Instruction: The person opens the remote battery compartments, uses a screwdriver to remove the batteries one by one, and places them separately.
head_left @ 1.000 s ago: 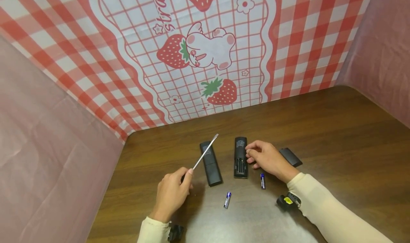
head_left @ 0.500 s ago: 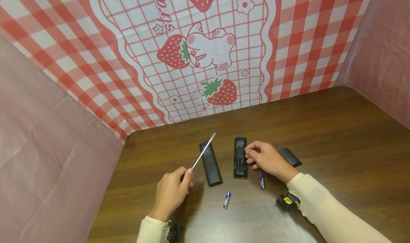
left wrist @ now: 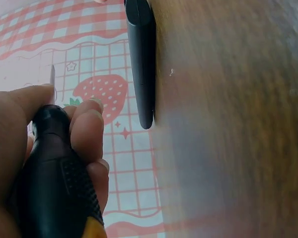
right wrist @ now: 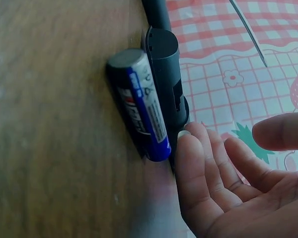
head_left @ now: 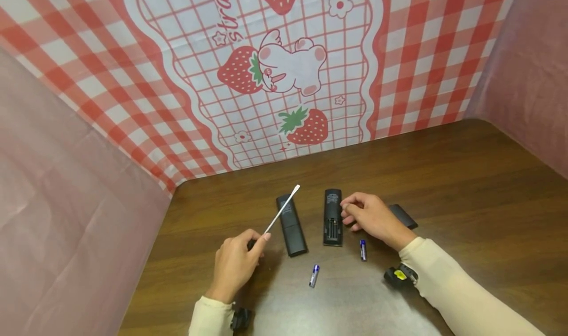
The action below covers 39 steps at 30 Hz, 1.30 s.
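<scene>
Screwdriver, gripped in my left hand, has barely shifted; my right hand stays loosely spread beside the right remote, its bay still bare.

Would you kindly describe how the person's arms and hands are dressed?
The left sleeve and right sleeve are plain pale yellow. Each wrist carries a black device, the right one showing a yellow patch. The left hand and right hand are ungloved, no rings visible.
</scene>
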Motion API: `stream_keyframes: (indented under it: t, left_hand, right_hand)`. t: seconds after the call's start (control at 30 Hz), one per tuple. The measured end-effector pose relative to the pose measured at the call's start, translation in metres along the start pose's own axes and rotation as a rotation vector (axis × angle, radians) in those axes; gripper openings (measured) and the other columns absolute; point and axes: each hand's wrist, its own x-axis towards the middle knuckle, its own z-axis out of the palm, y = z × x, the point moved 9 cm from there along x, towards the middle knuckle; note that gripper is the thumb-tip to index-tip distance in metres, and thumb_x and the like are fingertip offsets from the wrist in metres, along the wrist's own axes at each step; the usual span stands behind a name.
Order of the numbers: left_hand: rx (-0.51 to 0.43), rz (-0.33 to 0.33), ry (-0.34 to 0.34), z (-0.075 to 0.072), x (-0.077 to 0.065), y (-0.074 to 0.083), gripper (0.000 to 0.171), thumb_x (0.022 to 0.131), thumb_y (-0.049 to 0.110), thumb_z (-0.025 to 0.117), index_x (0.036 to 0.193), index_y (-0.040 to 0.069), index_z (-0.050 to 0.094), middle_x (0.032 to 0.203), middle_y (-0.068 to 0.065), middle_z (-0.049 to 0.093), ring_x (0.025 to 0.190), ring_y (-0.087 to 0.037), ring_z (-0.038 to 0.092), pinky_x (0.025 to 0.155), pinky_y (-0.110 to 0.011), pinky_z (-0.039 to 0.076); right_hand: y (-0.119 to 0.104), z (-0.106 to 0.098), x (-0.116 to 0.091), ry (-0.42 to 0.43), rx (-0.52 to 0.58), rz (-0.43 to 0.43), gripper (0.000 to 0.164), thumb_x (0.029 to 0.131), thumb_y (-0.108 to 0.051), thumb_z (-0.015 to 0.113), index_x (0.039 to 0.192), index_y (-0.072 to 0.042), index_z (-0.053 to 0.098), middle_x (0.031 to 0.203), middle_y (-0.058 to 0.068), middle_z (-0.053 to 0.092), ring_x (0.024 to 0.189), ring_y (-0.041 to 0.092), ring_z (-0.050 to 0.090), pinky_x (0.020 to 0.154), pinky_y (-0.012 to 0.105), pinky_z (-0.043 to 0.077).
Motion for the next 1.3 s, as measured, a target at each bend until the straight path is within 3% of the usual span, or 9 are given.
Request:
stream_keyframes:
  t: [0.27, 0.5, 0.83, 1.03, 1.3]
  left_hand:
    - [0.038, 0.030, 0.045, -0.006, 0.001, -0.003, 0.018, 0.090, 0.038, 0.075, 0.075, 0.032, 0.069, 0.050, 0.025, 0.047, 0.050, -0.001, 0.048, 0.050, -0.032, 0.040]
    - [0.051, 0.004, -0.003, -0.007, 0.003, -0.017, 0.022, 0.094, 0.038, 0.070, 0.075, 0.027, 0.069, 0.050, 0.024, 0.052, 0.046, 0.005, 0.050, 0.050, -0.033, 0.043]
    - [0.055, -0.036, -0.076, -0.006, 0.006, -0.031, 0.029, 0.098, 0.038, 0.065, 0.075, 0.021, 0.068, 0.055, 0.020, 0.054, 0.047, 0.000, 0.051, 0.051, -0.034, 0.043]
    - [0.134, -0.059, -0.087, -0.011, 0.008, -0.039, 0.033, 0.099, 0.040, 0.063, 0.069, 0.026, 0.063, 0.055, 0.021, 0.053, 0.052, -0.005, 0.050, 0.054, -0.037, 0.043]
    - [0.109, -0.106, -0.123, -0.011, 0.019, -0.050, 0.033, 0.100, 0.040, 0.060, 0.070, 0.026, 0.064, 0.059, 0.016, 0.057, 0.056, -0.010, 0.055, 0.056, -0.039, 0.043]
  right_hand:
    - [-0.003, 0.000, -0.001, 0.007, 0.033, -0.017, 0.025, 0.102, -0.008, 0.051, 0.116, 0.009, 0.060, 0.097, 0.019, 0.068, 0.081, 0.022, 0.069, 0.066, 0.033, 0.057]
    - [-0.002, 0.003, 0.001, 0.003, 0.021, -0.016, 0.024, 0.102, -0.008, 0.051, 0.115, 0.009, 0.061, 0.095, 0.019, 0.069, 0.079, 0.022, 0.069, 0.065, 0.033, 0.057]
    - [-0.002, 0.004, 0.001, -0.008, -0.015, -0.021, 0.024, 0.101, -0.008, 0.050, 0.115, 0.008, 0.062, 0.094, 0.018, 0.069, 0.078, 0.022, 0.069, 0.065, 0.032, 0.057]
    - [-0.003, 0.007, 0.003, -0.023, -0.004, -0.025, 0.025, 0.101, -0.008, 0.051, 0.116, 0.008, 0.062, 0.094, 0.018, 0.069, 0.078, 0.022, 0.069, 0.065, 0.032, 0.057]
    - [-0.005, 0.008, 0.001, -0.026, -0.003, -0.029, 0.025, 0.102, -0.009, 0.051, 0.116, 0.009, 0.061, 0.094, 0.017, 0.069, 0.077, 0.022, 0.068, 0.064, 0.032, 0.057]
